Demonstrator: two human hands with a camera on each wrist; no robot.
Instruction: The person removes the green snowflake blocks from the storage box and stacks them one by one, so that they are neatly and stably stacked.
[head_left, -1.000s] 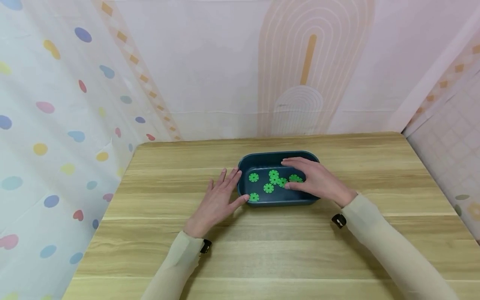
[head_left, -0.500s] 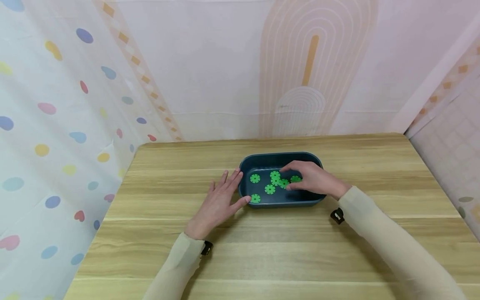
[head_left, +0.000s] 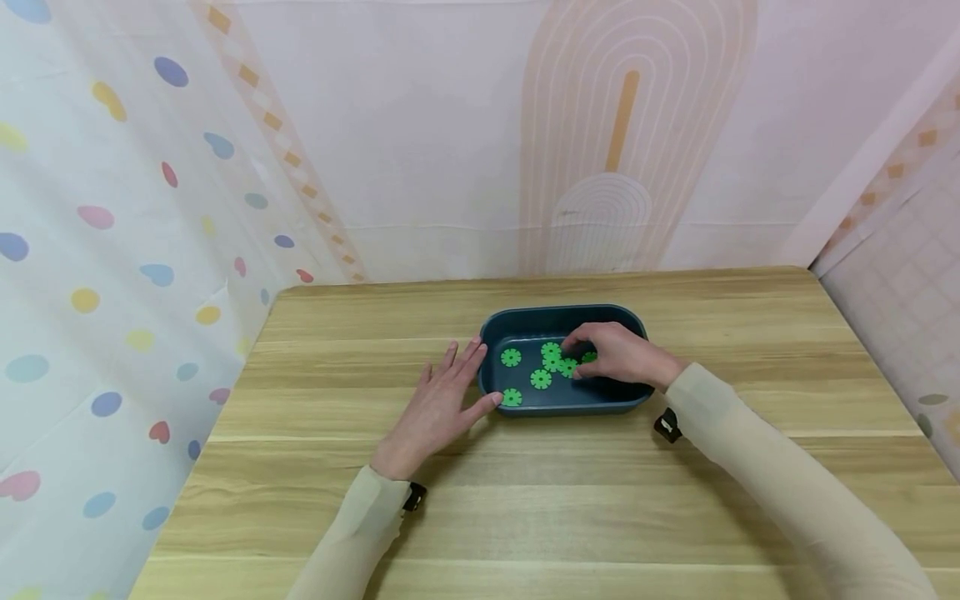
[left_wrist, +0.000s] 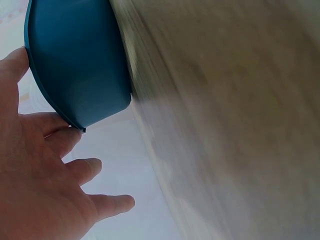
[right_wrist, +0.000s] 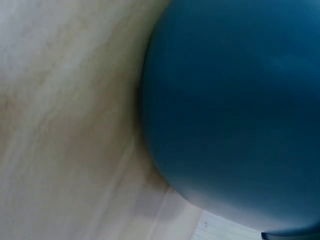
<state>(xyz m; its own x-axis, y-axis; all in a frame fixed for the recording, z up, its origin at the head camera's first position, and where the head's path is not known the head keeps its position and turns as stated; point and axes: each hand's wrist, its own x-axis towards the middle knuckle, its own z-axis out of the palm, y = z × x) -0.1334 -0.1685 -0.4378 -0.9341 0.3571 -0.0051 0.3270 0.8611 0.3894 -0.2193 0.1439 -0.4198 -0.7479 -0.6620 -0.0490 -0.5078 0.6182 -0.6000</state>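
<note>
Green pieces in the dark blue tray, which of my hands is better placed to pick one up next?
Probably your right hand: it reaches into the tray, close to the green pieces. Your left hand touches the tray's left end and could steady it.

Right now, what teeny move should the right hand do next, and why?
Maybe pinch a green piece with the right hand: its thumb and index finger look apart, pieces lie close by, and the left hand touches the tray.
</note>
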